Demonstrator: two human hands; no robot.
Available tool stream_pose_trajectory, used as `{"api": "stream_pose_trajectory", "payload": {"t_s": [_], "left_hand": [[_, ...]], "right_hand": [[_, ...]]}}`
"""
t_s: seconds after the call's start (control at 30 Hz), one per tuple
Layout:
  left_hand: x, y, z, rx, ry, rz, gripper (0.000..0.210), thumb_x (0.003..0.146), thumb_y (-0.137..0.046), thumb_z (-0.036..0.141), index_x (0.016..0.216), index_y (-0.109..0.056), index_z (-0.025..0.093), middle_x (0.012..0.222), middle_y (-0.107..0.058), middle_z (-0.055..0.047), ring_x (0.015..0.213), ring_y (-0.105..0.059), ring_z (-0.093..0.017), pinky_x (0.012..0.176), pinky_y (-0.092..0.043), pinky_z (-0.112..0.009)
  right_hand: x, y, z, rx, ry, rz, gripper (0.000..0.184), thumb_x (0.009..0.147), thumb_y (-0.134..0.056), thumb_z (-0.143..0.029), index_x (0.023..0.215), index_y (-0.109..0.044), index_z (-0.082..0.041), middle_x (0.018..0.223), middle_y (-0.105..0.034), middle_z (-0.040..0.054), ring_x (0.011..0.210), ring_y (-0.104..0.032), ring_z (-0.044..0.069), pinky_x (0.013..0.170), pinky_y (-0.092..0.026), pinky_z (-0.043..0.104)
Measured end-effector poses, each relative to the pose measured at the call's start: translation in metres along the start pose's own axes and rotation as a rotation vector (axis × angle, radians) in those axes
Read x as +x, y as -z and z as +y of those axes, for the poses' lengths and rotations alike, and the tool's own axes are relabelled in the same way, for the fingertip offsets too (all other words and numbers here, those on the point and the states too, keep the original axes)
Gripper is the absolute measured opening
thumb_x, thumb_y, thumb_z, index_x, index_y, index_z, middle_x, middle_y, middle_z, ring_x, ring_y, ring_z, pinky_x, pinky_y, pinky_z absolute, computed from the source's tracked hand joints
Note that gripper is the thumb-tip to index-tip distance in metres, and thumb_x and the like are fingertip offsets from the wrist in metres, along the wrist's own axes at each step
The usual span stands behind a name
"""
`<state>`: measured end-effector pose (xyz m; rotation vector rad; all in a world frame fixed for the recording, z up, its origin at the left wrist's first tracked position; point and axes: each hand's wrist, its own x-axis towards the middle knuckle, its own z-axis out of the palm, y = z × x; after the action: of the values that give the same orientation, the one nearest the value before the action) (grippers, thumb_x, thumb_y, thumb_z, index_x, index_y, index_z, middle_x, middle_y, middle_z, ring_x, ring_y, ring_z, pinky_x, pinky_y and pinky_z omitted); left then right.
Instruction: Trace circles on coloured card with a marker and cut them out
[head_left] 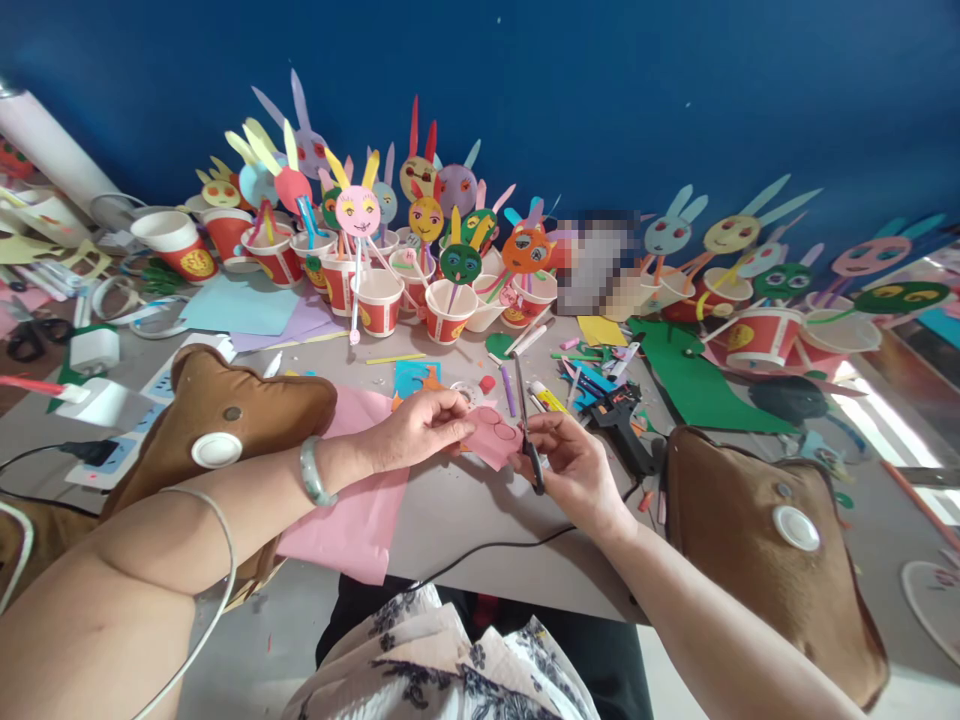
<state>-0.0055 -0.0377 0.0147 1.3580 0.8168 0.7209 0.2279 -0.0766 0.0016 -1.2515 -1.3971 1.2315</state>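
A small piece of pink paper [487, 447] with circles drawn on it is pinched at its left edge by my left hand [431, 428]. My right hand [574, 462] grips a pair of scissors [533, 462] by the dark handles, its fingertips close to the paper's right side. The blades point up and away, beside the paper; whether they touch it I cannot tell. A larger pink sheet [352, 530] lies under my left forearm. Past the hands are a purple marker [508, 390] and a red cap [487, 384].
Paper cups [377, 302] with rabbit-faced paper figures [357, 210] line the back. A black glue gun [626, 430] lies right of my right hand. Brown hot-water bags [750, 560] flank the work area. A black cable [495, 545] crosses the front; a power strip [161, 385] is left.
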Motion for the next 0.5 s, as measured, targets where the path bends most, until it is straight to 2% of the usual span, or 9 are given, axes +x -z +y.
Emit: {"api": "stream_pose_trajectory", "payload": {"t_s": [0.1,0.2,0.3,0.4,0.5], "left_hand": [[0.0002,0.0005,-0.0018,-0.036,0.009,-0.016,0.035,0.081,-0.077,0.043,0.079,-0.052,0.018,0.069,-0.056,0.004,0.064,-0.061,-0.011,0.062,-0.048,-0.023],[0.0008,0.0003,-0.0023,-0.066,0.019,-0.093,0.038,0.072,-0.086,0.038,0.091,-0.062,0.015,0.082,-0.067,-0.001,0.078,-0.066,-0.015,0.071,-0.051,-0.025],[0.0012,0.0003,-0.0009,-0.038,0.041,-0.153,0.030,0.076,-0.080,0.033,0.097,-0.070,0.012,0.085,-0.071,-0.004,0.080,-0.065,-0.015,0.072,-0.051,-0.026],[0.0008,0.0018,0.0026,0.011,0.046,-0.103,0.018,0.079,-0.072,0.028,0.085,-0.069,0.012,0.074,-0.067,-0.002,0.070,-0.062,-0.013,0.066,-0.048,-0.024],[-0.0006,0.0049,0.0073,0.019,0.019,-0.005,0.012,0.078,-0.067,0.024,0.083,-0.068,0.013,0.077,-0.068,-0.001,0.073,-0.062,-0.014,0.068,-0.048,-0.023]], "right_hand": [[-0.0002,-0.0001,-0.0012,0.014,-0.003,0.000,0.049,0.060,-0.096,-0.037,0.094,-0.063,-0.025,0.067,-0.071,-0.0022,0.058,-0.064,0.016,0.056,-0.051,0.028],[-0.0005,-0.0002,-0.0027,0.042,-0.016,-0.009,0.049,0.061,-0.096,-0.036,0.093,-0.061,-0.024,0.067,-0.072,-0.0018,0.059,-0.062,0.014,0.056,-0.049,0.026],[-0.0008,-0.0005,-0.0029,0.068,-0.025,-0.014,0.049,0.061,-0.097,-0.036,0.093,-0.061,-0.024,0.068,-0.071,-0.0014,0.061,-0.062,0.014,0.057,-0.048,0.025],[-0.0012,-0.0006,-0.0033,0.062,-0.023,-0.020,0.049,0.062,-0.096,-0.037,0.093,-0.061,-0.023,0.069,-0.070,-0.0014,0.061,-0.062,0.013,0.055,-0.047,0.024],[-0.0010,0.0011,-0.0059,0.049,0.010,0.001,0.047,0.066,-0.094,-0.040,0.095,-0.061,-0.024,0.076,-0.071,0.0005,0.066,-0.065,0.015,0.057,-0.050,0.025]]}}
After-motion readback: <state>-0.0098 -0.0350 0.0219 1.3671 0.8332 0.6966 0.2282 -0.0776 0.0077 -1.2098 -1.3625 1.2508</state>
